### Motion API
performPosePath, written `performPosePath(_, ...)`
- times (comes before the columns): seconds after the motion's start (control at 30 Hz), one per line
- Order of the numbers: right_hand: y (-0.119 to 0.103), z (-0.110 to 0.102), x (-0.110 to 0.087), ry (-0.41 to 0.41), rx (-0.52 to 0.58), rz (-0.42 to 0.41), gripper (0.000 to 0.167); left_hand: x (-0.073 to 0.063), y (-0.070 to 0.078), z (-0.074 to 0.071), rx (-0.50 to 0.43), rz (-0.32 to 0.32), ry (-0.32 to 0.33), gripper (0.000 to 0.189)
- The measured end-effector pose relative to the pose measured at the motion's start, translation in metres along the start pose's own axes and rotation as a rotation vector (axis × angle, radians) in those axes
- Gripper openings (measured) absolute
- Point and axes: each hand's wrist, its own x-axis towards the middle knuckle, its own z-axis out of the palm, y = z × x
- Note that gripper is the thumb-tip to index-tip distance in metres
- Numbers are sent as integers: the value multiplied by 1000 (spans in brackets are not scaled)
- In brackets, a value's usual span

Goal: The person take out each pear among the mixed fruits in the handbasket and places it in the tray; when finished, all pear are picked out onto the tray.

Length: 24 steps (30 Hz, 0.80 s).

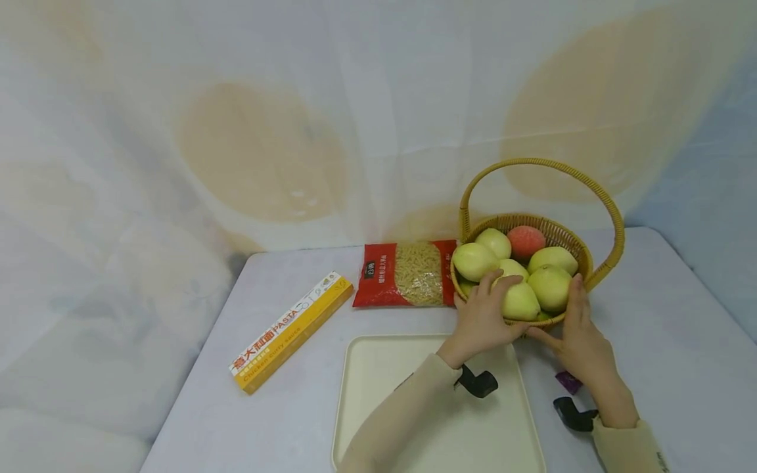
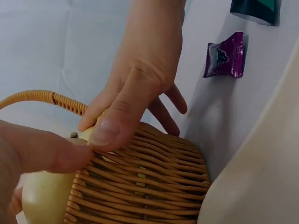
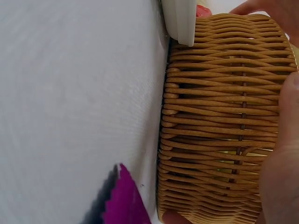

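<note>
A woven wicker basket point(image 1: 583, 257) with a tall arched handle stands at the back right of the table. It is heaped with several yellow-green fruits point(image 1: 550, 289) and one red fruit point(image 1: 526, 242). My left hand point(image 1: 483, 314) grips the front left of the rim, its fingers reaching over the fruit at the edge. On the right side, my right hand point(image 1: 585, 348) holds the basket, thumb on the front rim and fingers along the outer wall. Both thumbs come close together at the rim in the left wrist view. The wicker wall point(image 3: 224, 116) fills much of the right wrist view.
A cream tray point(image 1: 378, 394) lies in front of the basket, partly under my left arm. Left of the basket is a red bag of pasta point(image 1: 418, 273); farther left lies a yellow-and-white pasta box point(image 1: 291, 333). A purple-wrapped candy point(image 2: 226, 56) sits near a dark green object point(image 2: 254, 10).
</note>
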Motion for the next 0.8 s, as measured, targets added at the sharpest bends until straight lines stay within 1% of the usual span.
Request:
performPosePath(0.1, 1, 0, 0, 2, -2, -9, 128, 4, 1, 0, -38, -43, 7, 71)
performPosePath(0.2, 1, 0, -1, -6, -1, -4, 129, 7, 1, 0, -105, -108, 27, 66)
performPosePath(0.3, 1, 0, -2, -19, -3, 7, 129, 6, -2, -2, -225, -175, 61, 64)
performPosePath(0.37, 1, 0, -2, -18, -2, 8, 129, 4, -5, -4, -319, -196, 85, 66)
performPosePath(0.47, 3, 1, -1, -7, 0, 0, 129, 0, -10, -8, -460, -190, 118, 70)
performPosePath(0.5, 3, 2, -1, -2, 0, -4, 129, -2, -11, -10, -490, -183, 127, 71)
performPosePath(0.57, 4, 3, 0, 5, 2, -12, 129, -6, -13, -15, -528, -169, 144, 72)
performPosePath(0.67, 4, 3, 0, 5, 4, -18, 129, -13, -16, -22, -558, -145, 167, 68)
performPosePath(0.8, 3, 2, -1, -3, 1, -13, 129, -23, -19, -32, -623, -125, 173, 64)
